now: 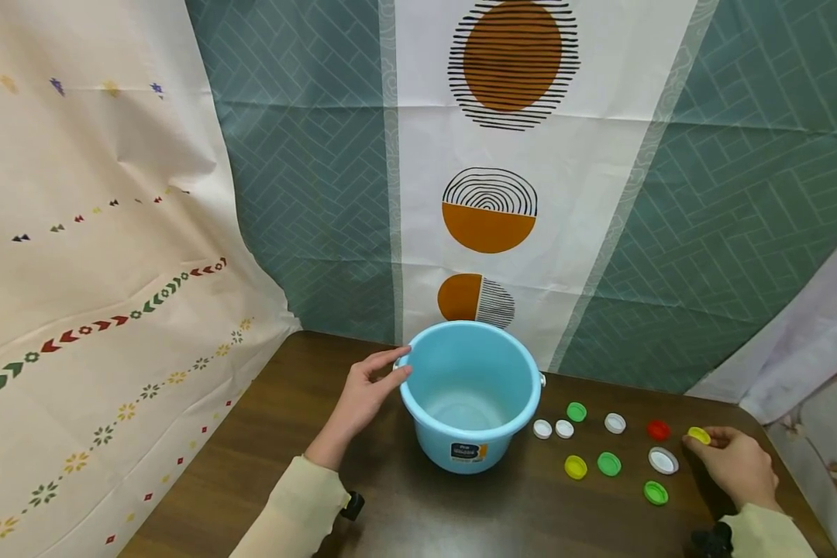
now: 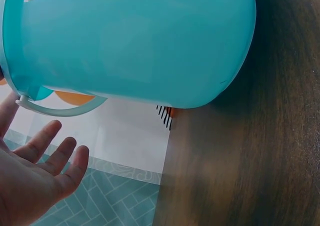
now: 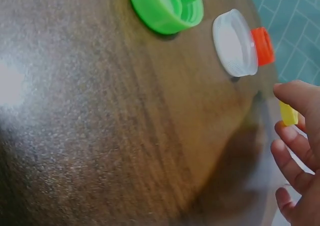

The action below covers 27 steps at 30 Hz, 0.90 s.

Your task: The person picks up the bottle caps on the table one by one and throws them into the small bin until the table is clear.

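Note:
A light blue bucket (image 1: 460, 453) stands upright on the brown table. At its left rim is my left hand (image 1: 366, 391), index finger and thumb tips touching the edge. The left wrist view shows the other fingers spread loosely below the bucket's pale handle (image 2: 70, 108). Out at the right, my right hand (image 1: 739, 465) pinches a yellow bottle cap (image 1: 699, 435) between thumb and fingers. Near that hand are a red cap (image 1: 659, 430), a large white cap (image 1: 663, 460) and a green cap (image 1: 656, 493). In the right wrist view, the held yellow cap (image 3: 288, 114) is partly hidden by fingers.
Between bucket and right hand lie more caps: another yellow cap (image 1: 575, 466), a green cap (image 1: 609, 464), a farther green cap (image 1: 576, 411) and several white ones, including a white cap (image 1: 615, 423). A patterned curtain (image 1: 321, 194) hangs behind the table; a cream cloth (image 1: 111, 310) borders its left.

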Tool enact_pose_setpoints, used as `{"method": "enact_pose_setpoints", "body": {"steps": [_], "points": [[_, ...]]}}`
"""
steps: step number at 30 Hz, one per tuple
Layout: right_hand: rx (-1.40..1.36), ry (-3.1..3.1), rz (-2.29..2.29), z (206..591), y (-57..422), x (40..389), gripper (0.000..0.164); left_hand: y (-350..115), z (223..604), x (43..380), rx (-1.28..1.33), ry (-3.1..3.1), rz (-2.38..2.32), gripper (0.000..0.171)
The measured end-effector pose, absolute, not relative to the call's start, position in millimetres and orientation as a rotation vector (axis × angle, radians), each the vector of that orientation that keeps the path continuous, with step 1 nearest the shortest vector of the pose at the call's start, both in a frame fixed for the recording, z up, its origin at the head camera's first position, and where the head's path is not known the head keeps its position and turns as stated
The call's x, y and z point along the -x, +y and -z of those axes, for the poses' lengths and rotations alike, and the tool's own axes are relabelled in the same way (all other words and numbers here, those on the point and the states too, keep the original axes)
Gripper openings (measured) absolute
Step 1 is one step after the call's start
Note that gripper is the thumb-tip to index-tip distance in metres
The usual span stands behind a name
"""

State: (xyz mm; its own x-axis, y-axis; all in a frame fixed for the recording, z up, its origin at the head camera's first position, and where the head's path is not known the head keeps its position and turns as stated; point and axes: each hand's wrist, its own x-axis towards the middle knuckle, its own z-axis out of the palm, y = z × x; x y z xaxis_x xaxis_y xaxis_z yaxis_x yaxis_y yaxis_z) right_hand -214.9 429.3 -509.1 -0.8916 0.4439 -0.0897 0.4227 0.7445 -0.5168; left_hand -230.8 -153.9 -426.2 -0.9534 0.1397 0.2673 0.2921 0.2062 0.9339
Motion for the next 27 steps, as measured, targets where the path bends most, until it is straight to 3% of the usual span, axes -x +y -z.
{"method": "enact_pose_setpoints", "body": {"steps": [27], "points": [[0.402,-2.517,-0.984,457,382,218,0.055,-157,436,239,0.391,-2.349,1.849,0.041]]}}
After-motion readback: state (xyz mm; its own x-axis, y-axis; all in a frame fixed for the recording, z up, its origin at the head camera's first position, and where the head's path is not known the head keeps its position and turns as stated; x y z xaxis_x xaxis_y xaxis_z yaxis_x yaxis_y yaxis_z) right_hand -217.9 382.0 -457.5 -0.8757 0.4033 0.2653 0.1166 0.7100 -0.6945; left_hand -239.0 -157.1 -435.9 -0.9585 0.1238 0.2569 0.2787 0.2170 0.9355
